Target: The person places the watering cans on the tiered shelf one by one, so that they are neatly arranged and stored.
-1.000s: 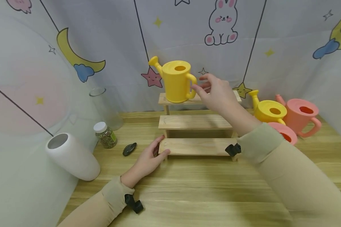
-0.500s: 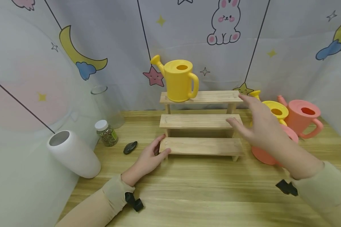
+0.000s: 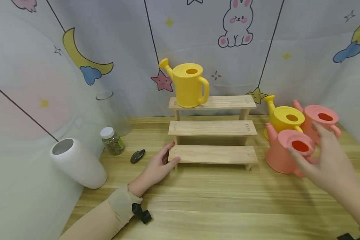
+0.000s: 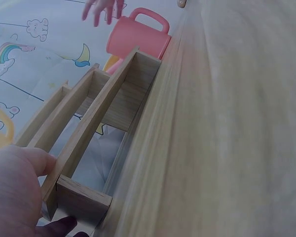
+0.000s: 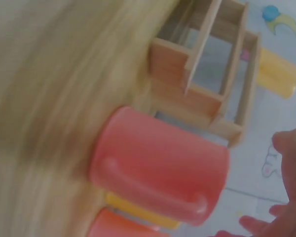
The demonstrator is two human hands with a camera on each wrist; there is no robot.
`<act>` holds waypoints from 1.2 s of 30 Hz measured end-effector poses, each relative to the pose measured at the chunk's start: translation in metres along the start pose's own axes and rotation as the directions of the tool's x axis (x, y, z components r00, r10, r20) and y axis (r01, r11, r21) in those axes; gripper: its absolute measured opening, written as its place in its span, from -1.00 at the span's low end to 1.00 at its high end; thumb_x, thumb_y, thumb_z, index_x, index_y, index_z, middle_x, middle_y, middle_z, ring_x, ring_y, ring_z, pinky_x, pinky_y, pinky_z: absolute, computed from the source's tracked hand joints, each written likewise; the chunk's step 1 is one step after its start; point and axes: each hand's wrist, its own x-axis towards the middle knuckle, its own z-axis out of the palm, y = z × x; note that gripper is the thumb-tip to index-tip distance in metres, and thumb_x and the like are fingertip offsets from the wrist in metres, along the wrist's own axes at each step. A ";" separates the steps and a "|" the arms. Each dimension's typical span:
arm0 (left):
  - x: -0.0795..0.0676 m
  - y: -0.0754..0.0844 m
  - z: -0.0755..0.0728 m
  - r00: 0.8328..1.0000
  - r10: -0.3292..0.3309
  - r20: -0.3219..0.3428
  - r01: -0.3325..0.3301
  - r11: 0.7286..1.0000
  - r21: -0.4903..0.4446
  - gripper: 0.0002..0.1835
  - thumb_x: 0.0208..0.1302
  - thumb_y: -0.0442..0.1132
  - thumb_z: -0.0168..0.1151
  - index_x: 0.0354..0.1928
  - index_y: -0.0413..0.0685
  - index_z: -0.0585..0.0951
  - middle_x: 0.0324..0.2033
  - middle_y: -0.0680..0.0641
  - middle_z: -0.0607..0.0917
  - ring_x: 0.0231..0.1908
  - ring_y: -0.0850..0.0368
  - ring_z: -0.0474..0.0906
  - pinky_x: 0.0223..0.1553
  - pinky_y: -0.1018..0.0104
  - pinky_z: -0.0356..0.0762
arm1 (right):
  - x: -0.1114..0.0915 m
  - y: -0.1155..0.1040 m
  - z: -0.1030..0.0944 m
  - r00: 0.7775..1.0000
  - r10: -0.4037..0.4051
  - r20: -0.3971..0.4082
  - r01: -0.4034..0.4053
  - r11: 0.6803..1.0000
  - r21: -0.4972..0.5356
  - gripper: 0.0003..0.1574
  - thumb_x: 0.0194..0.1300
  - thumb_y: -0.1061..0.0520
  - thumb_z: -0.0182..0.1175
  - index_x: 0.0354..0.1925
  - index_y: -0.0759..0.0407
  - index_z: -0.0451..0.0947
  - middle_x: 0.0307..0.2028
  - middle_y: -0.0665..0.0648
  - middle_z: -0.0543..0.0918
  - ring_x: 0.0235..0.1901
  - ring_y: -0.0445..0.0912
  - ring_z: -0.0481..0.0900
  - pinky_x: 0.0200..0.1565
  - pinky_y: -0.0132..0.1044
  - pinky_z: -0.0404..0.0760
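My left hand (image 3: pixel 156 169) grips the left end of the lowest step of a three-tier wooden stand (image 3: pixel 211 154), its thumb (image 4: pixel 38 160) on the board in the left wrist view. On the stand's top tier, toward the left, a yellow watering can (image 3: pixel 187 87) stands upright, spout to the left. My right hand (image 3: pixel 333 163) hovers with spread fingers over the handle side of the front pink watering can (image 3: pixel 279 154), holding nothing. In the right wrist view that pink can (image 5: pixel 160 163) stands beside the hand (image 5: pixel 281 207), apart from it.
Behind the front pink can are a second yellow watering can (image 3: pixel 279 118) and another pink one (image 3: pixel 315 115). Left of the stand are a white vase (image 3: pixel 78 163), a glass vase (image 3: pixel 115 116), a lidded jar (image 3: pixel 113 142) and a small dark object (image 3: pixel 137 156). A printed curtain hangs behind.
My right hand has moved away from the yellow can's handle, rightward and down to the front pink watering can. The yellow can stays on the top tier. My left hand keeps its place.
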 end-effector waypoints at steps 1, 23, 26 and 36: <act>0.000 0.000 0.000 1.000 -0.002 0.002 0.002 1.000 0.000 -0.21 0.42 0.19 0.24 0.58 0.18 0.21 0.57 0.04 0.24 0.57 -0.01 0.15 0.53 0.03 0.26 | -0.005 0.006 0.000 0.999 0.037 0.014 -0.037 0.999 0.012 0.22 0.18 0.06 0.52 0.61 -0.26 0.05 0.45 0.19 0.37 0.22 0.24 0.29 -0.03 -0.56 0.55; -0.001 0.002 0.000 1.000 -0.018 0.001 0.018 1.000 0.002 -0.21 0.42 0.21 0.24 0.58 0.22 0.21 0.57 0.06 0.24 0.57 0.02 0.16 0.54 0.06 0.26 | -0.065 0.056 0.008 0.915 0.346 0.207 -0.309 0.932 -0.190 -0.19 0.50 -0.11 0.20 0.28 0.56 0.28 0.00 0.68 0.60 -0.12 0.49 0.67 -0.45 0.00 0.71; -0.001 0.002 -0.001 1.000 -0.018 0.004 0.018 1.000 0.005 -0.21 0.42 0.21 0.23 0.58 0.23 0.21 0.57 0.06 0.24 0.57 0.01 0.15 0.53 0.05 0.26 | -0.066 0.056 0.008 0.926 0.330 0.184 -0.285 0.930 -0.234 -0.39 0.50 -0.09 0.20 0.08 0.47 0.44 -0.11 0.60 0.68 -0.18 0.45 0.69 -0.42 0.13 0.69; -0.001 0.004 0.000 1.000 -0.016 0.008 0.016 1.000 -0.006 -0.21 0.43 0.19 0.23 0.58 0.19 0.20 0.58 0.04 0.22 0.58 0.02 0.12 0.55 0.04 0.24 | -0.068 0.055 0.012 0.941 0.308 0.140 -0.270 0.933 -0.239 -0.60 0.43 0.04 0.30 -0.01 0.37 0.53 -0.11 0.51 0.72 -0.23 0.41 0.71 -0.50 -0.04 0.67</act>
